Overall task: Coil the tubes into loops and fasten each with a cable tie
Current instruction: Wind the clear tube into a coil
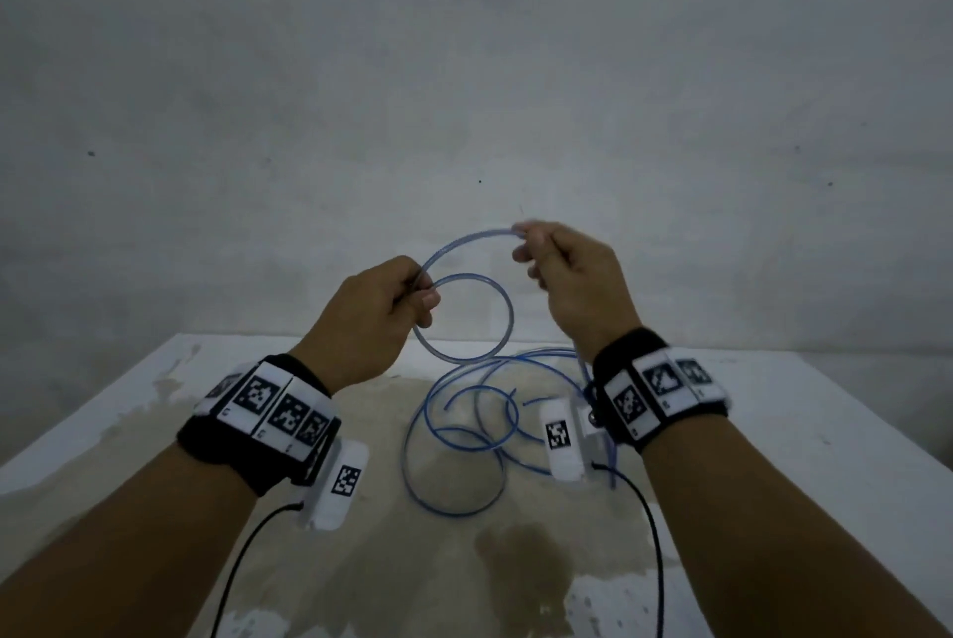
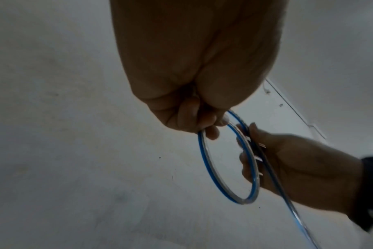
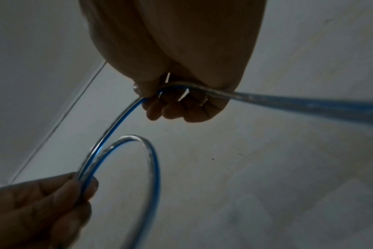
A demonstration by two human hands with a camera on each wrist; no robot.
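Observation:
A clear tube with a blue stripe (image 1: 508,312) forms one small loop in the air above the table. My left hand (image 1: 407,299) pinches the loop where its turns cross (image 2: 204,133). My right hand (image 1: 536,253) grips the same tube (image 3: 172,87) further along, up and to the right of the loop, with thin pale cable ties (image 2: 259,159) also in its fingers. From the right hand the tube runs down past my wrist (image 3: 309,104) toward the table. More blue-striped tube (image 1: 459,436) lies in loose curls on the table below both hands.
The table (image 1: 773,431) is white with a worn, stained brown patch in the middle. A plain grey wall stands right behind its far edge. Black cables hang from both wrist cameras toward me.

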